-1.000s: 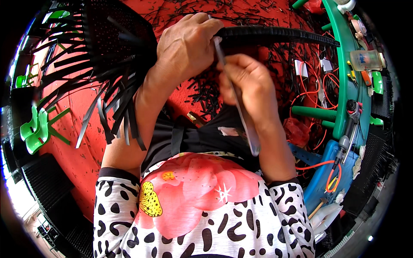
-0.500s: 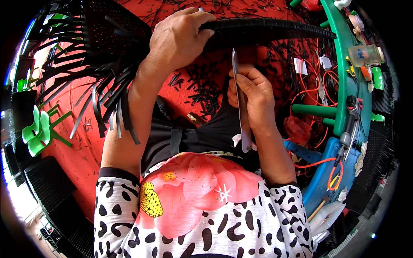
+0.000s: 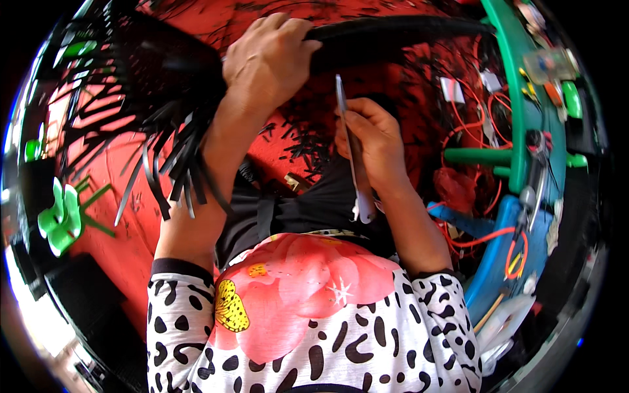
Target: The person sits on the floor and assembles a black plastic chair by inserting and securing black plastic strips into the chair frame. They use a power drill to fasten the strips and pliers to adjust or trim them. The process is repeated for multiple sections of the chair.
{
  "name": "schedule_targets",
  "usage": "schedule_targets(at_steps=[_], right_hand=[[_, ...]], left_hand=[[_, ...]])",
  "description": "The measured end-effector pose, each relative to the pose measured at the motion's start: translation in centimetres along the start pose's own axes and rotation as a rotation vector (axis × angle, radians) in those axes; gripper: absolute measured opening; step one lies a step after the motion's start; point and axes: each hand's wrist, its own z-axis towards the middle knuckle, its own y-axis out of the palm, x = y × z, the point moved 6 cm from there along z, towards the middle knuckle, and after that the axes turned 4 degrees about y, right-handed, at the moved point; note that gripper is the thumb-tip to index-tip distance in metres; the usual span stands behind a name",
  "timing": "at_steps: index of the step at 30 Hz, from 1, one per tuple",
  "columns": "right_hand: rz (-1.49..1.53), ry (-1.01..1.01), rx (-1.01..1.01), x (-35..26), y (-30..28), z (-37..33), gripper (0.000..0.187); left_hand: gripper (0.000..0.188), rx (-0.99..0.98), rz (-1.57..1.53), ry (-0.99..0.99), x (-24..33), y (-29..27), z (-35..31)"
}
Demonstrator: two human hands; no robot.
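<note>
My left hand point(image 3: 270, 62) is closed on the edge of a black woven plastic piece point(image 3: 400, 29), its fingers curled over the rim. From the piece's left side, many loose black strips point(image 3: 177, 167) fan out and hang past my left forearm. Below the rim, my right hand point(image 3: 377, 141) is closed around a long flat metal blade point(image 3: 354, 157), held nearly upright. The blade's narrow tip points up toward the woven piece, a gap apart from it; its broad rounded end reaches down toward my lap. The far part of the weave is dark and blurred.
Black strip offcuts point(image 3: 301, 141) litter the red floor point(image 3: 131, 216). At right stand a green stool point(image 3: 517, 118) and a blue stool point(image 3: 498, 262), with tools and orange cords point(image 3: 468, 245) about them. Small green chairs point(image 3: 62, 219) stand at left.
My right hand and the blade have shifted slightly left and up. My left hand stays on the rim, and the woven piece has moved a little left. The whole view is slightly blurred.
</note>
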Motion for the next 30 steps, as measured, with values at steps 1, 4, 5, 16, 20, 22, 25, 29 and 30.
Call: schedule_targets(at_steps=[1, 4, 5, 16, 20, 22, 25, 29, 30], right_hand=[[-0.081, 0.013, 0.038, -0.3, 0.1, -0.2, 0.015], [-0.174, -0.181, 0.072, -2.6, -3.2, -1.0, 0.015], [-0.185, -0.202, 0.082, -4.1, -4.4, -1.7, 0.016], [-1.289, -0.016, 1.020, -15.1, -36.2, -29.7, 0.011], [-1.022, 0.375, 0.920, -11.7, -39.8, -40.6, 0.008], [-0.910, 0.642, 0.983, -10.4, -41.4, -43.9, 0.006], [-0.819, 0.403, 1.228, -11.4, -45.1, -46.7, 0.015], [-1.644, 0.481, 1.364, -14.8, -48.0, -42.4, 0.076], [-1.656, 0.505, 1.336, -14.4, -50.0, -42.4, 0.091]], left_hand=[[0.025, -0.055, 0.045, -0.001, -0.4, 0.0, -0.1], [0.030, -0.121, 0.103, -0.043, -1.1, 0.0, -0.5], [0.028, 0.009, 0.090, 0.040, -1.9, -0.2, -1.0], [0.028, -0.167, -0.201, 0.000, -2.5, 0.4, 0.0], [0.027, -0.189, -0.303, -0.057, -4.0, 0.8, 0.2], [0.028, -0.210, -0.320, -0.092, -4.6, 0.9, 0.4], [0.028, -0.175, -0.352, -0.049, -5.0, 1.4, 0.7], [0.034, -0.226, -0.434, -0.217, -9.6, 1.8, -0.1], [0.040, -0.203, -0.415, -0.267, -8.4, 1.0, 0.0]])
